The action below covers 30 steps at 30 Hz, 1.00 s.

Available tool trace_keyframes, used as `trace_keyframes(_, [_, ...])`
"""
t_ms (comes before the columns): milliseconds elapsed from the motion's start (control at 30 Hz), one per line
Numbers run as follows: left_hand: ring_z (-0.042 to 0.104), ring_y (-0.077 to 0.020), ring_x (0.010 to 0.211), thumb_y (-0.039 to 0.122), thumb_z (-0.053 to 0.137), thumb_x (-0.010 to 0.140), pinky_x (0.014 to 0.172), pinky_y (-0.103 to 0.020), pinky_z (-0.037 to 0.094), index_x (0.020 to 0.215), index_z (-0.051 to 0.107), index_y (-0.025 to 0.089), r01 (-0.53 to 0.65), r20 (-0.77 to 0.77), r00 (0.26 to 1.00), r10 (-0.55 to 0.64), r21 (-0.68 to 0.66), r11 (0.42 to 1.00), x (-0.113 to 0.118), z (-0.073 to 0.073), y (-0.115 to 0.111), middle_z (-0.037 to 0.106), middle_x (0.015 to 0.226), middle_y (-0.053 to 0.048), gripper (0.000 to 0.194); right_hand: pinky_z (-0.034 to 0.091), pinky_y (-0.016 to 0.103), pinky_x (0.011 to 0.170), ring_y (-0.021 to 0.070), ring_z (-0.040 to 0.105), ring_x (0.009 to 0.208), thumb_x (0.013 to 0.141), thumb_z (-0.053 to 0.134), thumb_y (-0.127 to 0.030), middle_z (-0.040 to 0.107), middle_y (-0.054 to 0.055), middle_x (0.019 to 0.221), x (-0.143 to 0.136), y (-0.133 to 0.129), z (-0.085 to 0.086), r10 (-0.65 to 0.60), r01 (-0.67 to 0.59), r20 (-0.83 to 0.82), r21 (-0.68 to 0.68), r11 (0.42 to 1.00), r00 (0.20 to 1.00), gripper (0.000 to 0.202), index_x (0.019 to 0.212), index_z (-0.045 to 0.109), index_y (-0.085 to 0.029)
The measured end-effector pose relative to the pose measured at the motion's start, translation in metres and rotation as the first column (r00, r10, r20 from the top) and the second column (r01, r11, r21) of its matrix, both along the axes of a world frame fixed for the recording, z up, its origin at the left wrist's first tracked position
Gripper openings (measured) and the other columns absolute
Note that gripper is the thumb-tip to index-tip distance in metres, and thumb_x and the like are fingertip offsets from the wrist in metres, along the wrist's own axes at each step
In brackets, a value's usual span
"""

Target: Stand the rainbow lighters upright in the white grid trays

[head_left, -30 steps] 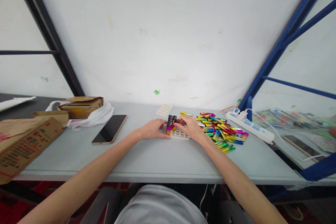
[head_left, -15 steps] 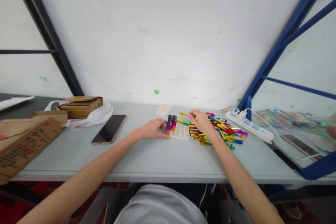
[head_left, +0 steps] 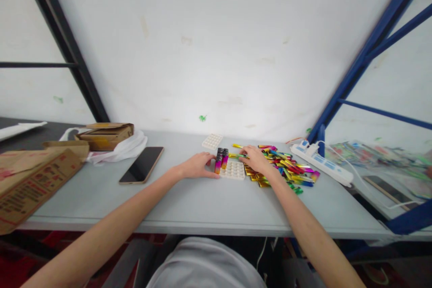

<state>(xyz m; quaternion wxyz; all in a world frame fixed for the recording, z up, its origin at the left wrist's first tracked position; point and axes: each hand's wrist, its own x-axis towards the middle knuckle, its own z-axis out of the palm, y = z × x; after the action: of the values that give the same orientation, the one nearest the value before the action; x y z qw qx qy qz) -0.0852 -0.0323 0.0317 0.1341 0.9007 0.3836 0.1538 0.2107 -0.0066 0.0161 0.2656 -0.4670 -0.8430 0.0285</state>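
Observation:
Several lighters with black tops and purple-to-orange bodies (head_left: 218, 164) stand upright in the left part of a white tray (head_left: 234, 170) with rows of holes. My left hand (head_left: 199, 165) curves around the tray's left end, thumb at the near corner and fingers beside the lighters. To the tray's right, my right hand (head_left: 254, 159) has its fingertips closed on a green and yellow lighter (head_left: 232, 155) lying at the pile's edge; the grip is partly hidden. Under and beyond that hand spreads a pile of shiny multicoloured lighters (head_left: 286, 164).
Another white holed tray (head_left: 212, 141) lies near the wall. A phone (head_left: 141, 165), a white plastic bag (head_left: 130, 147) and cardboard boxes (head_left: 43, 175) are on the left. A white power strip (head_left: 322, 163) runs along the right, beside a blue metal frame (head_left: 351, 67).
My right hand has moved slightly left and nearer, from the far edge of the pile onto the green and yellow lighter. My left hand stays at the tray.

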Motion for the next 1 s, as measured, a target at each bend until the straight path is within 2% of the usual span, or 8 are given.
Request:
trace_keyframes(200, [0.057,-0.0219,0.081,0.072,0.068,0.074,0.075,-0.031,0.044,0.095,0.063,0.018,0.013,-0.014,1.0,-0.013,0.001,1.0,0.0,0.001,0.0,0.061,0.088,-0.004,0.058,0.049,0.038,0.087,0.0212,0.065,0.088,0.085,0.067,-0.032,0.072,0.006,0.097,0.0,0.004,0.002,-0.029,-0.006,-0.361,-0.095,0.995,0.932,0.019,0.099,0.064,-0.019])
trace_keyframes(300, [0.057,-0.0224,0.081,0.073,0.068,0.074,0.075,-0.031,0.044,0.094,0.062,0.017,0.012,-0.026,1.0,-0.012,-0.004,1.0,0.0,0.0,0.001,0.061,0.088,-0.005,0.059,0.05,0.036,0.082,0.0202,0.063,0.085,0.081,0.071,-0.045,0.071,0.005,0.092,-0.003,0.005,0.007,-0.048,-0.059,-0.574,-0.168,0.984,0.817,0.032,0.099,0.066,-0.018])
trace_keyframes(400, [0.057,-0.0226,0.08,0.073,0.067,0.074,0.075,-0.032,0.044,0.094,0.062,0.017,0.014,-0.024,1.0,-0.013,0.001,1.0,0.0,-0.001,0.001,0.061,0.088,-0.005,0.06,0.051,0.033,0.08,0.0189,0.062,0.084,0.078,0.074,-0.055,0.068,0.003,0.087,-0.008,-0.002,0.015,-0.054,-0.19,-0.717,-0.256,0.948,0.695,0.04,0.092,0.065,-0.018])
trace_keyframes(600, [0.057,-0.0218,0.079,0.074,0.068,0.073,0.073,-0.031,0.044,0.096,0.064,0.018,0.017,0.001,1.0,-0.017,0.005,1.0,-0.001,-0.001,0.002,0.062,0.087,-0.004,0.06,0.054,0.032,0.079,0.0184,0.066,0.087,0.082,0.069,-0.059,0.067,0.002,0.089,-0.029,-0.027,0.029,-0.098,-0.419,-0.884,-0.311,0.853,0.457,0.04,0.09,0.055,-0.022])
trace_keyframes(700, [0.057,-0.022,0.08,0.074,0.068,0.073,0.074,-0.031,0.044,0.096,0.063,0.018,0.013,0.001,1.0,-0.013,0.007,1.0,-0.001,-0.003,0.002,0.062,0.086,-0.004,0.06,0.054,0.032,0.075,0.0171,0.066,0.078,0.084,0.066,-0.058,0.064,-0.001,0.082,-0.037,-0.032,0.027,-0.097,-0.467,-0.89,-0.324,0.823,0.446,0.038,0.098,0.053,-0.025])
trace_keyframes(800, [0.056,-0.0223,0.08,0.074,0.068,0.073,0.074,-0.032,0.044,0.096,0.063,0.018,0.014,0.001,1.0,-0.014,0.009,1.0,-0.002,-0.003,0.003,0.062,0.086,-0.004,0.061,0.052,0.027,0.065,0.0127,0.061,0.064,0.084,0.066,-0.058,0.055,-0.006,0.074,-0.041,-0.03,0.023,-0.081,-0.47,-0.896,-0.304,0.828,0.437,0.041,0.104,0.053,-0.026])
trace_keyframes(900, [0.056,-0.0222,0.081,0.074,0.067,0.074,0.075,-0.032,0.044,0.096,0.062,0.018,0.01,-0.018,1.0,-0.01,0.001,1.0,-0.002,-0.003,0.002,0.062,0.087,-0.004,0.061,0.036,0.021,0.046,0.0069,0.044,0.047,0.084,0.065,-0.062,0.051,-0.008,0.072,-0.043,-0.028,0.018,-0.091,-0.448,-0.878,-0.325,0.833,0.47,0.042,0.1,0.051,-0.025])
trace_keyframes(1000, [0.056,-0.0226,0.081,0.074,0.068,0.074,0.074,-0.032,0.044,0.096,0.061,0.017,0.003,-0.041,0.999,-0.003,0.002,1.0,-0.001,-0.001,0.001,0.061,0.088,-0.005,0.061,0.022,0.021,0.042,0.0065,0.03,0.043,0.086,0.06,-0.066,0.045,-0.009,0.065,-0.044,-0.027,0.016,-0.087,-0.425,-0.841,-0.356,0.832,0.534,0.043,0.095,0.05,-0.025])
